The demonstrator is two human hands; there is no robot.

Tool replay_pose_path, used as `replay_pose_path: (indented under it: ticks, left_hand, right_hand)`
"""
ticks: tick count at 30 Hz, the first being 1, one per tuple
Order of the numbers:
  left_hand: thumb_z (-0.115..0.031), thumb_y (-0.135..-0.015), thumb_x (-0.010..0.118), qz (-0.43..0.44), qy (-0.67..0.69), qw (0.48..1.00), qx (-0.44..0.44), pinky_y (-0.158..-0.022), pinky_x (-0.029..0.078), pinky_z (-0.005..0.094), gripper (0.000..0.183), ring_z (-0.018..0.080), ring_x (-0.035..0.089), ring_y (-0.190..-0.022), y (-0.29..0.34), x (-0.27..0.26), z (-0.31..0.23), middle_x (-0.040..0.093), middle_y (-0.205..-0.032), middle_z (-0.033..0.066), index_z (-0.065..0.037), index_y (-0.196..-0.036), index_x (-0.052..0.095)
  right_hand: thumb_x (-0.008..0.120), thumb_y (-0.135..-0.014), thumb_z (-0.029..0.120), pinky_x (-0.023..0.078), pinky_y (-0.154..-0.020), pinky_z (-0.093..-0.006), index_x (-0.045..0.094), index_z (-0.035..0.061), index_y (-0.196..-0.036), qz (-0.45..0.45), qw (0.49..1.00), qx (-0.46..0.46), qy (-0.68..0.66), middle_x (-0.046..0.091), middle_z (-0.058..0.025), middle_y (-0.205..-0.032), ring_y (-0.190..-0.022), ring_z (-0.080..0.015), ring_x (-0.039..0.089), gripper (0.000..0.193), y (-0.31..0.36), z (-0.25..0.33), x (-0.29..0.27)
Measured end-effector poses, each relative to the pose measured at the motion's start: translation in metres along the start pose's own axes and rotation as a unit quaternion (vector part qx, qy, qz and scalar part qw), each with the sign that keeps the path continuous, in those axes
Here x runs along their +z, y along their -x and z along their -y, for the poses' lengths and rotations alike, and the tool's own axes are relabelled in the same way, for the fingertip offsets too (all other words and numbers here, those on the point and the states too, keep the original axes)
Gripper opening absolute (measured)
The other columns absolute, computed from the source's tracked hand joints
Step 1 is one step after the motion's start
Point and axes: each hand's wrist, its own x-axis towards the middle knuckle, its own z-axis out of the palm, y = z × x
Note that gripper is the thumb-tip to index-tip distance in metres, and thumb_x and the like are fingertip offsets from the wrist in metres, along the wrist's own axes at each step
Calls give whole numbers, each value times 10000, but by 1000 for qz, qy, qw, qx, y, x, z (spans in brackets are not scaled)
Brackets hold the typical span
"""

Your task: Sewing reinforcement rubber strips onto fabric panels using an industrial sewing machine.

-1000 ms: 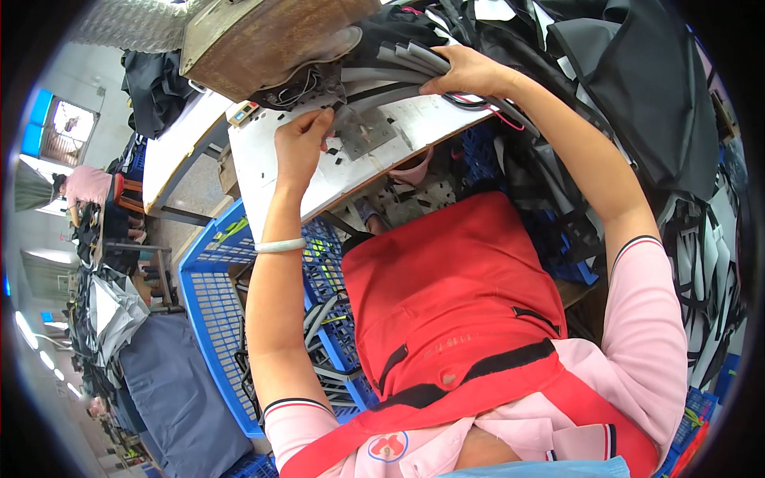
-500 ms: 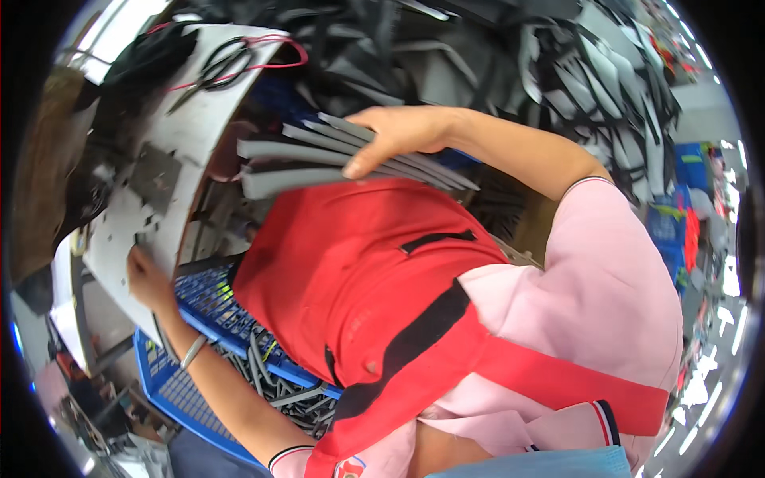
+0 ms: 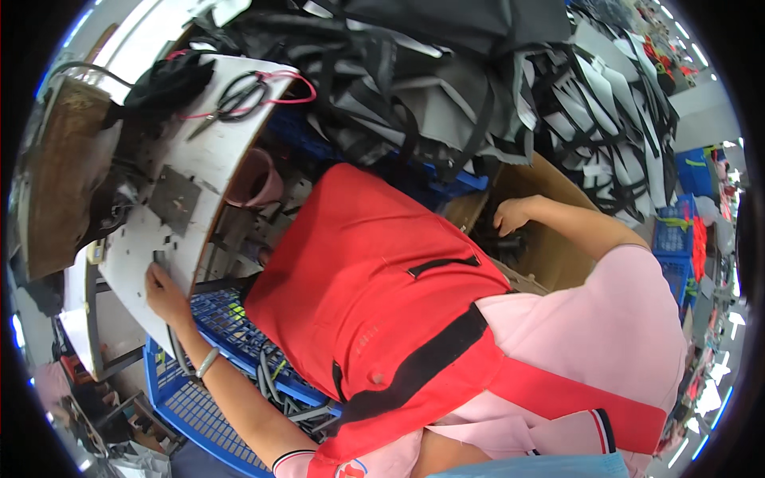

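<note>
My left hand [image 3: 166, 296] is closed in a pinch at the edge of the white worktable [image 3: 209, 171]. A thin dark grey strip [image 3: 159, 256] pokes out above its fingertips, and a length of similar strip hangs below the wrist. On the right, my right hand [image 3: 514, 213] reaches into a cardboard box [image 3: 570, 227], fingers bent downward at dark pieces [image 3: 510, 245] inside. Its fingertips blend into these pieces, so what they hold is hidden. A red apron [image 3: 358, 263] covers my lap between the hands.
Scissors [image 3: 239, 95] with a pink cord lie on the worktable by a dark plate [image 3: 175, 199]. A pink bucket [image 3: 259, 179] stands under its edge. Blue baskets [image 3: 187, 406] hold grey strips at lower left. Black and grey material [image 3: 446, 111] is heaped at the back.
My right hand has moved right and down from above the apron into the cardboard box. The bundle of grey strips it held is no longer visible. My left hand stays at the table edge.
</note>
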Motion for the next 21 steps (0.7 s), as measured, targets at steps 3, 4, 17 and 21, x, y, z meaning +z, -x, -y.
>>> replay_pose_path:
  ticks: [3,4,17,21]
  left_hand:
    - [-288,-984,481,-10,-2,1000,2,-829,487,443,371,412,628,-947,0,5,-9,666,-1028,234,27,-1069,656]
    - [-288,-983,481,-21,-1,1000,8,-834,484,447,376,415,624,-950,2,7,-5,663,-1032,238,35,-1068,655]
    - [-272,-994,481,-14,78,997,-18,-865,485,430,400,408,616,-1000,5,-1,-11,646,-1094,256,81,-1113,627]
    - [-269,-996,482,-21,47,998,-21,-853,492,427,397,399,624,-977,4,-1,-13,652,-1086,248,80,-1103,637]
  right_hand:
    - [602,-782,197,522,-741,-410,661,34,-940,-143,973,-162,-86,684,-170,-824,-837,-321,669,234,24,108,-54]
    - [586,-770,153,515,-739,-425,655,29,-929,-223,945,-236,-33,675,-188,-837,-838,-346,659,213,26,137,-71]
    - [588,-787,200,497,-745,-462,657,113,-915,-273,893,-316,170,678,-127,-912,-886,-332,642,170,-157,345,-93]
    - [610,-778,216,493,-763,-448,664,129,-930,-264,902,-332,77,674,-106,-949,-931,-312,629,183,-160,338,-100]
